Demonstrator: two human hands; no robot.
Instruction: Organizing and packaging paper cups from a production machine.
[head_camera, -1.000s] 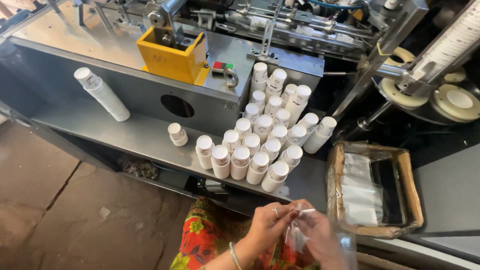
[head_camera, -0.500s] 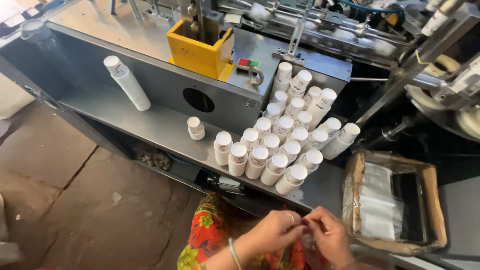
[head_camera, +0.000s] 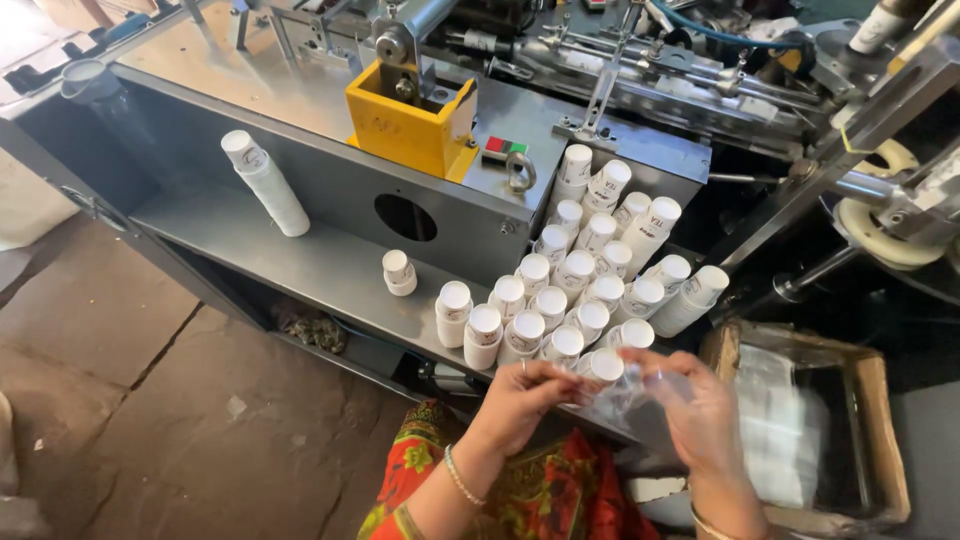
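My left hand: my left hand (head_camera: 520, 400) sits low in the middle of the view, fingers curled and pinching one edge of a thin clear plastic bag (head_camera: 635, 400).
My right hand: my right hand (head_camera: 700, 410) is just beside the left, fingers spread and gripping the other side of the clear bag, so both hands are closed on the same film and held close together.
Clear bag: it hangs stretched between my two hands, in front of the nearest white cups and just above my red and orange patterned garment (head_camera: 540, 495).
Cups: many stacks of white paper cups (head_camera: 585, 290) stand bottom-up, packed tightly on the grey metal shelf (head_camera: 320, 265) of the machine, touching one another.
Lone stacks: one short stack of white cups (head_camera: 399, 272) stands apart to the left on the shelf; one long stack of white cups (head_camera: 265, 183) leans against the machine's grey side panel further left.
Machine: a yellow metal box (head_camera: 408, 125) sits on top, with a red and green switch (head_camera: 505, 147) just beside it.
Carton: a brown cardboard box (head_camera: 880, 420) lined with clear plastic stands to my right, near my right hand.
Floor: cracked grey concrete floor (head_camera: 130, 400) lies to the left.
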